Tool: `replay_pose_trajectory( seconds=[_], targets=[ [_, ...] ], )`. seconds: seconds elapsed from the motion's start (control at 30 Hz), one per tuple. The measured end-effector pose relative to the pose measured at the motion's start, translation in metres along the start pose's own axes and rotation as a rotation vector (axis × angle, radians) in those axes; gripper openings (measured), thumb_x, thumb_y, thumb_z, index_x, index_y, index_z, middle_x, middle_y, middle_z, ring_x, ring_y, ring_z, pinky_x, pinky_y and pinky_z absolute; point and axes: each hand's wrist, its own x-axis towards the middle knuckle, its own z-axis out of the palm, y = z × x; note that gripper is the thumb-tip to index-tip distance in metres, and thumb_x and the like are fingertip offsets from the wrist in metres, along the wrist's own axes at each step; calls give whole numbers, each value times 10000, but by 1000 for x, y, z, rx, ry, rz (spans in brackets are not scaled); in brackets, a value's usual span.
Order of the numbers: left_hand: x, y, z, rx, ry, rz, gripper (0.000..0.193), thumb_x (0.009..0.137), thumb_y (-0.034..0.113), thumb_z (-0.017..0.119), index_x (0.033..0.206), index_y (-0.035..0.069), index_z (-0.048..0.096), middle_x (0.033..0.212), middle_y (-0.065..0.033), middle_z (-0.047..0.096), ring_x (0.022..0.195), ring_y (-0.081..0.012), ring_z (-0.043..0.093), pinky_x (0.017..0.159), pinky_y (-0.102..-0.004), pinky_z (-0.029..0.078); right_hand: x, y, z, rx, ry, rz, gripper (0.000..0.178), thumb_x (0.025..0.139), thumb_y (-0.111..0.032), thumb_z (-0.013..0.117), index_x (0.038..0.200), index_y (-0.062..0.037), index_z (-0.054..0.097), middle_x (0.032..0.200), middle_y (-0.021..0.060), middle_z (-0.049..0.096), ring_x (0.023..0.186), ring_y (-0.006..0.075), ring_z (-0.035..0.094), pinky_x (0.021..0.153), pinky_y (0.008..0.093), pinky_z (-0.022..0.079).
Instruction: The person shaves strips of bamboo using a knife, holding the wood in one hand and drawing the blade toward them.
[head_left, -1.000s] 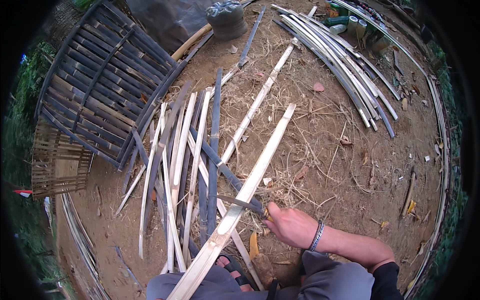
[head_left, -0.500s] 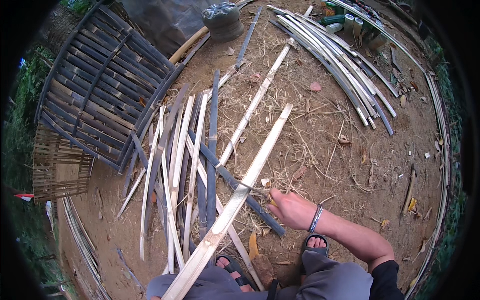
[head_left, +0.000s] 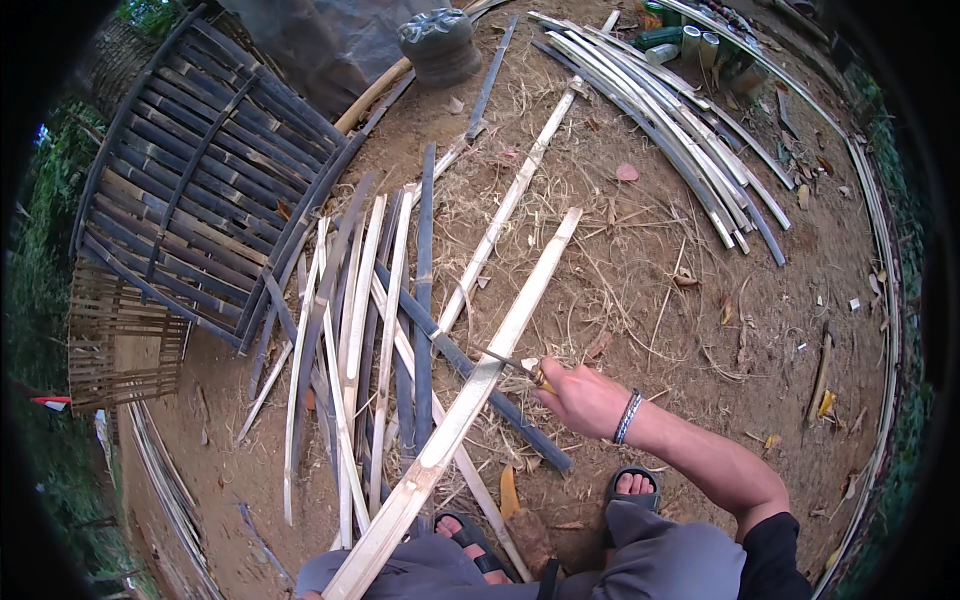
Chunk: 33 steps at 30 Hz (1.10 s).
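Note:
A long pale split-bamboo strip (head_left: 455, 430) slants up from my lap, its far end raised over the ground. My right hand (head_left: 588, 402) is closed round the yellowish handle of a knife (head_left: 508, 361), whose thin dark blade lies across the strip about midway along it. How deep the edge sits in the bamboo I cannot tell. My left hand is out of the picture; the strip's near end runs off the lower edge. Beneath and left of the strip lies a loose heap of dark and pale bamboo strips (head_left: 385, 290).
A dark bamboo slatted frame (head_left: 190, 180) leans at the upper left, above a woven bamboo panel (head_left: 120, 345). Another bundle of strips (head_left: 665, 110) lies at the upper right near bottles (head_left: 660, 40). A dark plastic container (head_left: 440, 48) stands at the back. Shavings litter the soil.
My right hand and the knife have shifted slightly away from me along the strip. The strip itself stays in nearly the same place.

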Motion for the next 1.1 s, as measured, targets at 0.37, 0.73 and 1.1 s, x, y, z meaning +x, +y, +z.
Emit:
replay_pose_trajectory(
  seconds=[0.37, 0.73, 1.1],
  targets=[
    [2, 0, 3, -22, 11, -27, 355, 887, 252, 393, 547, 182, 317, 421, 18, 304, 385, -115, 330, 550, -285, 358, -13, -20, 0, 7, -73, -7, 281, 938, -253, 485, 919, 17, 410, 619, 224, 590, 607, 413, 613, 569, 498, 500],
    [2, -3, 6, -54, 6, 3, 358, 896, 252, 387, 553, 182, 312, 433, 25, 276, 393, -113, 342, 559, -285, 364, 7, 14, -4, -66, 53, 44, 289, 945, -249, 482, 918, 25, 394, 594, 234, 573, 593, 422, 604, 554, 493, 497],
    [5, -3, 10, -14, 84, -31, 349, 869, 254, 405, 541, 185, 309, 414, 26, 272, 384, -107, 342, 559, -281, 361, 7, 5, -8, -68, -18, 19, 292, 940, -256, 484, 927, 30, 425, 634, 247, 595, 631, 432, 614, 578, 492, 508]
  ],
)
